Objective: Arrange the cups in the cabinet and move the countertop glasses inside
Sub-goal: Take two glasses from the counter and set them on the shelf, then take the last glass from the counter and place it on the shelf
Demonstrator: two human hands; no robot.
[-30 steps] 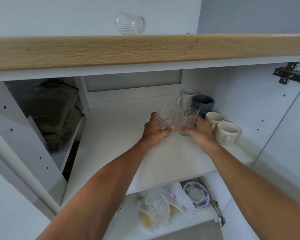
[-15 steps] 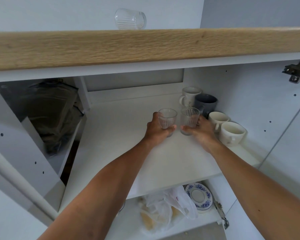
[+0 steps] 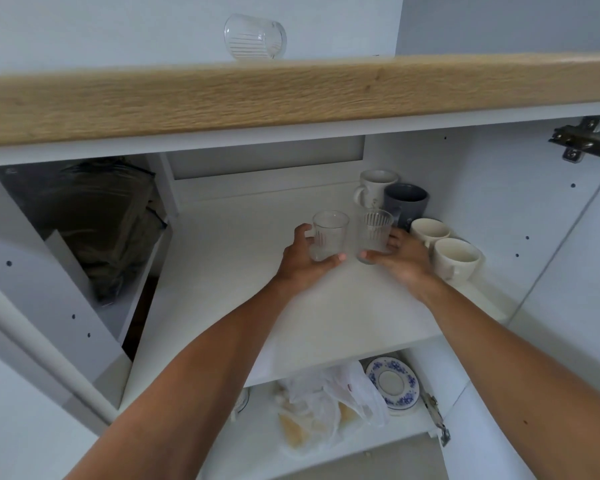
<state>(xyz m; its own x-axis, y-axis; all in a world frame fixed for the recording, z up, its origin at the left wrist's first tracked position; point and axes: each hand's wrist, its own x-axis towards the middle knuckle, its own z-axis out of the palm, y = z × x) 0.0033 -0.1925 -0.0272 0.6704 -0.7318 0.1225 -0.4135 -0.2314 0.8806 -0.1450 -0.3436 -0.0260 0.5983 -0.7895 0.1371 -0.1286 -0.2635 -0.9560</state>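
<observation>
Setting down, left hand and right hand each grip a glass; the right glass could knock the grey mug toward the shelf's back right corner.

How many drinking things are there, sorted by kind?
Clear ribbed glasses: 3 (one in left hand, one in right hand, one lying on the wooden countertop)
White ceramic mugs: 3
Dark grey mug: 1
Total: 7
</observation>
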